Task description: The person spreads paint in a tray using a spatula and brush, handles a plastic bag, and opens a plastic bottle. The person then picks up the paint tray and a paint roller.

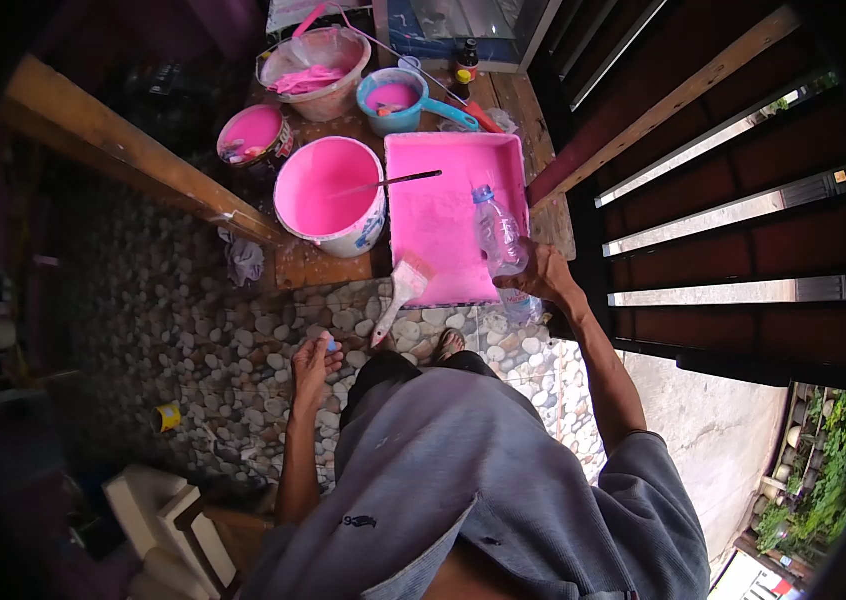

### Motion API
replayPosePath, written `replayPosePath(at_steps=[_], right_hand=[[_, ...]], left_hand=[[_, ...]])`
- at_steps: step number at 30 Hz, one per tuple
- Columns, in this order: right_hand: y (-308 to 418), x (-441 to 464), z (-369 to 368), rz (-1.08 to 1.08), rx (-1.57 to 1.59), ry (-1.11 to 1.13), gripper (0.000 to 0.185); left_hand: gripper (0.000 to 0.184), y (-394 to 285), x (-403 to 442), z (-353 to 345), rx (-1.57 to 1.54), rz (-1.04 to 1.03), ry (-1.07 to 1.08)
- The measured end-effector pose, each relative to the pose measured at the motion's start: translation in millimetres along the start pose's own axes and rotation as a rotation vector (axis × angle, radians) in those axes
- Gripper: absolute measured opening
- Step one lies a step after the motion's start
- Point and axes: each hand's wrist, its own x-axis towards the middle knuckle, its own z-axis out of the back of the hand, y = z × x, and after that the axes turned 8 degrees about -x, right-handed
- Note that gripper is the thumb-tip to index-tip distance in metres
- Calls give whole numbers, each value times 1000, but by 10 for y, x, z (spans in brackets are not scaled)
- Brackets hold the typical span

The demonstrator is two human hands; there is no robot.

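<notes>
Got a clear plastic bottle [495,225] in the right hand [539,272], with fingers wrapped round the lower half, over the right side of the pink-coated tray [423,225]. Pointing the blue-topped end away from the body; can't tell the exact lean from above, nor the amount inside, nor whether capped. Holding a small blue piece [330,343] in the left hand [311,374], pinched between thumb and fingers, low and out to the left, near the tray but not over it. Could be a cap, too small to confirm. Judging the step as bottle handling over the tray, control tilt first. Grip firmly, but don't crush: likely to buckle and spurt under a hard squeeze. Hold the mouth well inside the tray rim, low, and tip slowly. Steer clear of the dark stick [413,178] poking out of the white bucket [361,242] and over the tray; easy to flick with a knock. Watch the paintbrush [405,292] on the near-left corner too, with handle jutting past the edge toward the knees. Don't snag. Don't drop the blue piece into paint.
</notes>
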Motion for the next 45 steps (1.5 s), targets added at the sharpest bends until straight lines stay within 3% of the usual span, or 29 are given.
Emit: replayPosePath(at_steps=[1,4,18,21,22,24,27,30,34,35,36,40,42,43,45], right_hand=[[-48,82,4,7,-4,3,80],[58,434,347,-190,68,373,64],[-168,977,237,-246,14,405,60],[-293,969,145,-269,-23,449,47],[-524,928,-14,-76,-153,484,44],[-766,889,-221,112,-281,518,45],[-850,891,-290,137,-590,616,56],[-863,899,-220,65,-449,776,57],[-900,754,-262,624,-1530,-167,54],[-912,747,-280,757,-1762,-451,54],[-912,764,-292,758,-1762,-452,54],[-877,930,-324,243,-759,463,46],[-923,970,-388,98,-480,650,44],[-945,976,-438,56,-414,614,40],[-751,1012,-323,10,-347,577,39]], left_hand=[[32,14,-21,46,-21,32,-31],[35,34,-88,140,-13,64,-65],[33,113,-98,317,-15,82,-95],[33,91,-72,314,-19,80,-66],[33,74,-67,305,-27,70,-53],[33,67,-33,302,-31,63,-36],[32,50,31,287,-36,72,-9],[31,-80,156,94,-15,61,65],[33,-281,560,-415,112,-42,387],[33,-288,711,-538,110,-42,385],[33,-282,873,-657,149,-64,441],[33,-274,1286,-971,245,-209,450],[34,-166,1582,-962,331,-303,436],[35,-96,1699,-938,413,-397,416],[37,-102,1707,-959,380,-370,399]])
